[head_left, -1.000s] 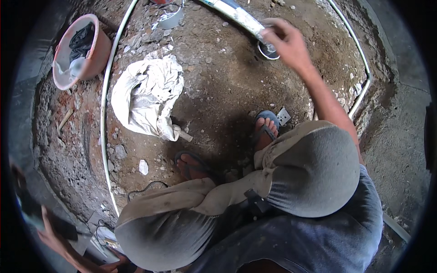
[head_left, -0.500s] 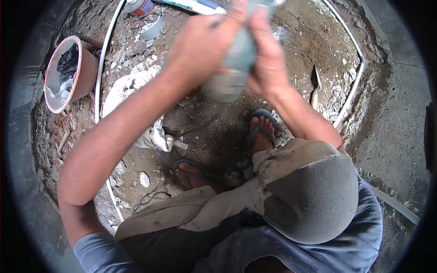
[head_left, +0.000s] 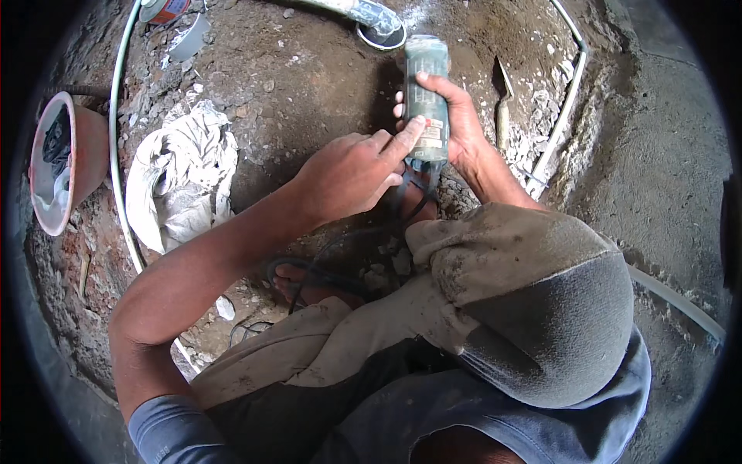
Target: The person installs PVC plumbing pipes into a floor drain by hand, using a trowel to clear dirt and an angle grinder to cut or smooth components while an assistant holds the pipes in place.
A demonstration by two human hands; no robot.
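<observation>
My right hand (head_left: 456, 116) is wrapped round a teal, cylindrical corded power tool (head_left: 427, 85), its thumb lying along the body. The tool has vent slots, a pale label and a small red switch (head_left: 428, 122). My left hand (head_left: 359, 166) reaches across with its index finger stretched onto the tool beside the switch, its other fingers partly bent and holding nothing. From the tool's lower end a dark cord (head_left: 332, 243) loops down past my sandalled feet. Just beyond the tool lies a pale pipe with an open round end (head_left: 381, 35).
A white cloth (head_left: 189, 166) lies crumpled on the dirt. To its left, a pink bucket (head_left: 91, 155) is tipped over beside a thin pipe (head_left: 116, 116). A pointed trowel (head_left: 503, 108) rests at right near another thin pipe (head_left: 560, 116). A tin (head_left: 164, 9) stands far left.
The tool has come nearer and into clear view, out of its earlier blur. My left hand has shifted from gripping the tool to pointing a finger at it. My right hand keeps its hold.
</observation>
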